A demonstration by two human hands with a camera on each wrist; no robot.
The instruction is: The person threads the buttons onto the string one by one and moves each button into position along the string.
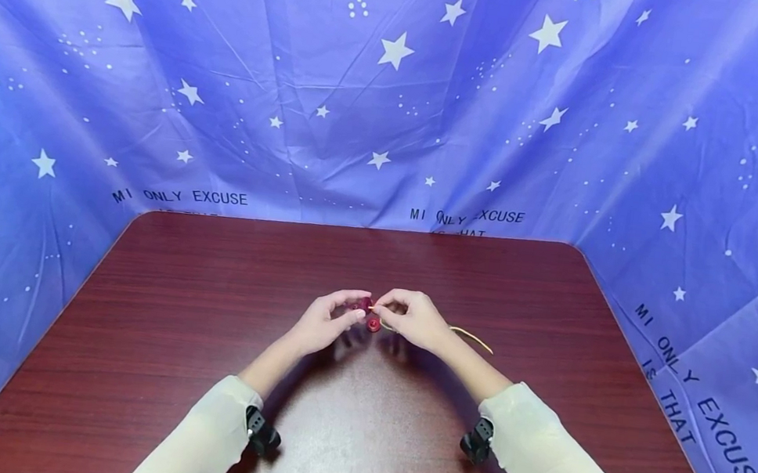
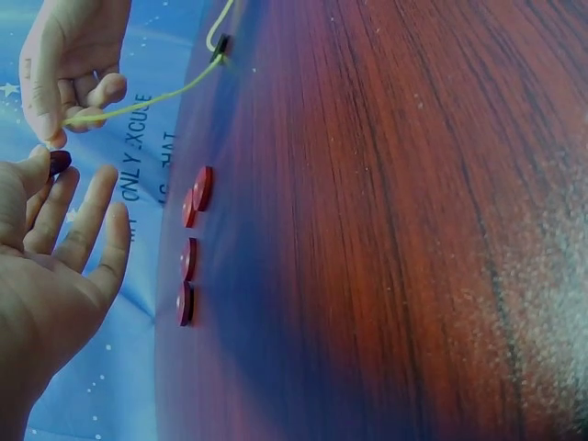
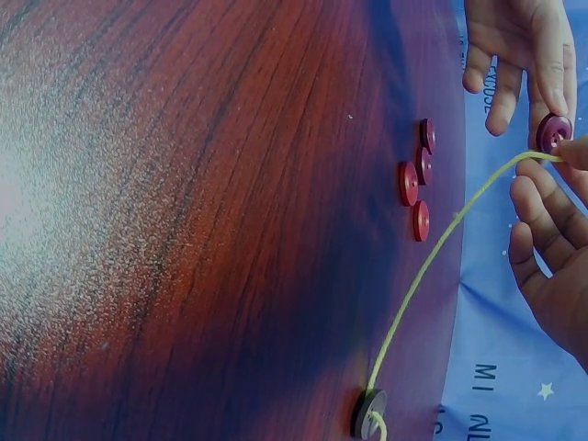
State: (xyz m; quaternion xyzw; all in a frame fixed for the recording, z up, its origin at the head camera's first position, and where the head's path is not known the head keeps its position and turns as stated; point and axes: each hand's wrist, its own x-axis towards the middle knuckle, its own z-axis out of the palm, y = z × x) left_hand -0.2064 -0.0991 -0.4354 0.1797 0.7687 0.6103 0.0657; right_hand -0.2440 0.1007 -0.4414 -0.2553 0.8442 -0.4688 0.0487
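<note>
- The left hand (image 1: 320,325) has its grip pinching a maroon button (image 3: 554,135) by its edge, up off the counter (image 1: 186,418).
- The right hand (image 1: 414,320) has its grip pinching a yellow cord (image 3: 418,276) close to its end.
- The button lies just left of the right grip, its holed face turned right; the cord end points left at it (whether it is through a hole, I cannot tell).
- The cord trails right through a dark button (image 3: 364,410).
- Four loose red buttons (image 3: 409,184) lie on the counter, near the left hand.
</note>
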